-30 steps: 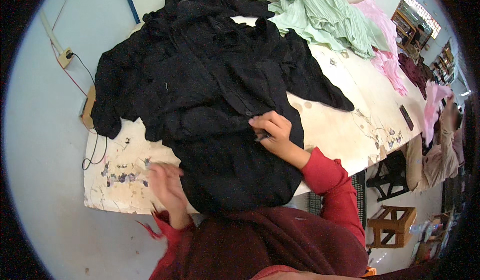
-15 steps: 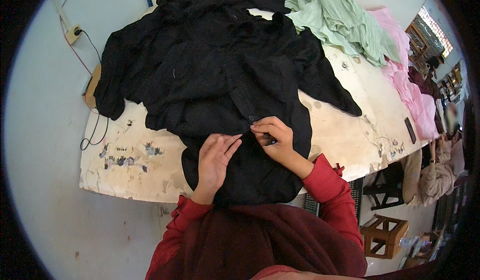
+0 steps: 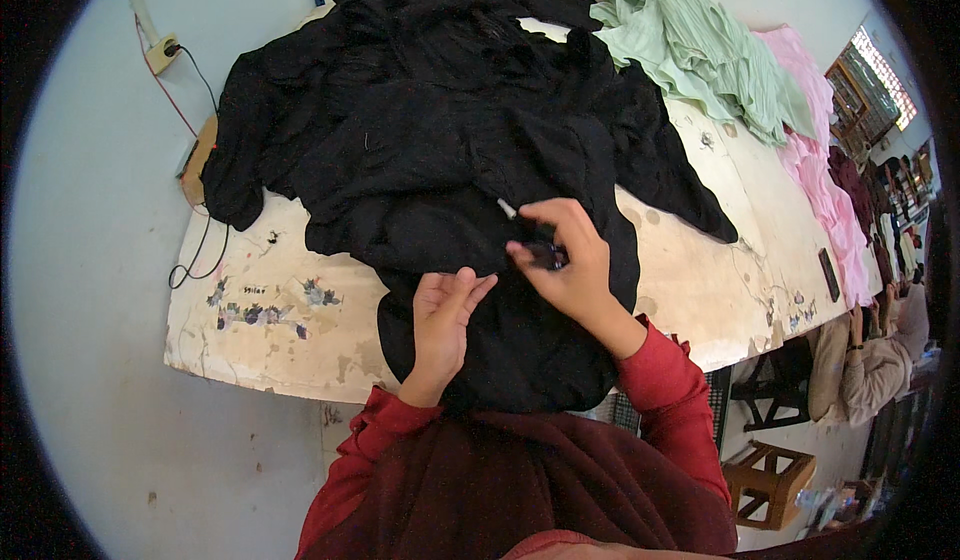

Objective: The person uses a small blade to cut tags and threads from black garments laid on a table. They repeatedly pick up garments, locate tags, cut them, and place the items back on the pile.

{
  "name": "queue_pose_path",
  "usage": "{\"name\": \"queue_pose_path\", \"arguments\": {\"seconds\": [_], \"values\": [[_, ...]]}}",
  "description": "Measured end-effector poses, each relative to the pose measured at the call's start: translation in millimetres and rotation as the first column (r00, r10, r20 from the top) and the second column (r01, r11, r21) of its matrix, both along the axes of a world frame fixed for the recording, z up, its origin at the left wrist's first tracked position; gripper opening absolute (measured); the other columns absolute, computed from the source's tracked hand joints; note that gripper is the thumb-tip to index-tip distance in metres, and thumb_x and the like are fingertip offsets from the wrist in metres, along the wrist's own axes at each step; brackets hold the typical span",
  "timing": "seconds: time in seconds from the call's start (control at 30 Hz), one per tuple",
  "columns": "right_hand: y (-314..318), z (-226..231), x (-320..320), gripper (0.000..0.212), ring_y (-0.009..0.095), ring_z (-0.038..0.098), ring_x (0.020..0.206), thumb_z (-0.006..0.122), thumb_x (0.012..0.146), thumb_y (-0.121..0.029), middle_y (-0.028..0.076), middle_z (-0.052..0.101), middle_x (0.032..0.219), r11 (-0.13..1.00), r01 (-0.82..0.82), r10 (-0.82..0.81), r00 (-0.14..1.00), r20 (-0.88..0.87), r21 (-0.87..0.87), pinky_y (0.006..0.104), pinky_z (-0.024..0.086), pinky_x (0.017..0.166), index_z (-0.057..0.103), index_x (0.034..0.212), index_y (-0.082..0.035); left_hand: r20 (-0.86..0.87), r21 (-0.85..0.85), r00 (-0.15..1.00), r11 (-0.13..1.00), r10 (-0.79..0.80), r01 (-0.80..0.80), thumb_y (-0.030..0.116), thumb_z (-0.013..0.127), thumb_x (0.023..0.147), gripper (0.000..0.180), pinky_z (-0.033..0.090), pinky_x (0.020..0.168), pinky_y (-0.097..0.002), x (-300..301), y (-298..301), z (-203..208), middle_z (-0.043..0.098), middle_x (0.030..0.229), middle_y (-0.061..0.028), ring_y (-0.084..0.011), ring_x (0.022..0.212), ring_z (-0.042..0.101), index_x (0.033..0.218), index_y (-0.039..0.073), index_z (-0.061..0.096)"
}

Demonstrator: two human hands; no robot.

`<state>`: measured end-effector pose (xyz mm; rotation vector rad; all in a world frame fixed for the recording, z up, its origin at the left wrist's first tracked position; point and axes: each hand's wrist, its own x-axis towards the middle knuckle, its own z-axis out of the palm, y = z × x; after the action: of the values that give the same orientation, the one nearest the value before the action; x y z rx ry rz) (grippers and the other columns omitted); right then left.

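Worn, stained worktop (image 3: 300, 330) carried a black garment (image 3: 440, 150), heaped and hanging over the near edge. Our right hand (image 3: 565, 260) pinched a fold with a small dark tool; left hand (image 3: 445, 310) lay half-open on it. We judged the cloth soft, light, limp, best taken by bunched folds.

Mint-green cloth (image 3: 705, 55), pink cloth (image 3: 815, 130), wooden stool (image 3: 765, 480), wall socket (image 3: 160, 53).

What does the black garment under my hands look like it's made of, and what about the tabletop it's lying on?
The black garment looks like thin, matte woven or knit cloth: it bunches in soft folds and droops over the table edge. Fibre type cannot be told. The tabletop looks like a hard board with a cream painted or laminate finish, stained and chipped along its front edge.
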<state>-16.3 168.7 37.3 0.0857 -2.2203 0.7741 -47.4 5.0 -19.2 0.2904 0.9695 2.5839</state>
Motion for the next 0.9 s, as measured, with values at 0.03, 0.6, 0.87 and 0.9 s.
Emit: {"name": "queue_pose_path", "arguments": {"seconds": [0.03, 0.6, 0.87, 0.9], "values": [[1, 2, -4, 0.032, 0.015, 0.060, 0.072, 0.075, 0.073, -0.010, 0.006, 0.060, 0.087, 0.996, 0.000, 0.001, 1.000, 0.009, -0.085, 0.0270, 0.048, 0.060, 0.059, 0.101, -0.009, -0.014, 0.030, 1.000, 1.000, -0.006, 0.006, 0.007, 0.055, 0.092, 0.006, 0.047, 0.095, -0.0456, 0, -1, -2, 0.061, 0.086, -0.0055, -0.0207, 0.091, 0.064, 0.089, 0.005, 0.051], [10, -21, 30, 0.025, 0.007, 0.029, 0.034, 0.044, 0.097, -0.022, 0.000, 0.058, 0.070, -0.747, 0.049, 0.387, 0.843, -0.374, -0.663, 0.0224, 0.030, 0.040, 0.057, 0.092, -0.001, 0.133, 0.646, 0.901, 0.726, -0.412, 0.236, 0.027, 0.037, 0.099, 0.035, 0.031, 0.109, -0.0472, -4, -11, 0, 0.062, 0.105, -0.0197, -0.0334, 0.115, 0.052, 0.098, 0.000, 0.059], [-5, -33, 40, 0.032, 0.008, 0.031, 0.036, 0.040, 0.099, -0.026, 0.000, 0.055, 0.064, -0.721, -0.005, 0.394, 0.820, -0.416, -0.693, 0.0243, 0.030, 0.040, 0.059, 0.088, -0.002, 0.049, 0.134, 0.865, 0.861, -0.500, 0.490, 0.041, 0.041, 0.096, 0.058, 0.026, 0.110, -0.0413, 23, 6, 8, 0.038, 0.137, -0.0194, -0.0261, 0.130, 0.034, 0.128, -0.008, 0.038], [-7, -33, 42, 0.032, 0.009, 0.031, 0.036, 0.040, 0.099, -0.026, 0.000, 0.055, 0.064, -0.731, -0.001, 0.398, 0.811, -0.427, -0.682, 0.0243, 0.030, 0.040, 0.059, 0.088, -0.002, 0.146, 0.187, 0.872, 0.878, -0.468, 0.440, 0.033, 0.044, 0.097, 0.044, 0.033, 0.106, -0.0400, 21, 7, 9, 0.050, 0.125, -0.0156, -0.0249, 0.122, 0.043, 0.116, -0.005, 0.051]]}}
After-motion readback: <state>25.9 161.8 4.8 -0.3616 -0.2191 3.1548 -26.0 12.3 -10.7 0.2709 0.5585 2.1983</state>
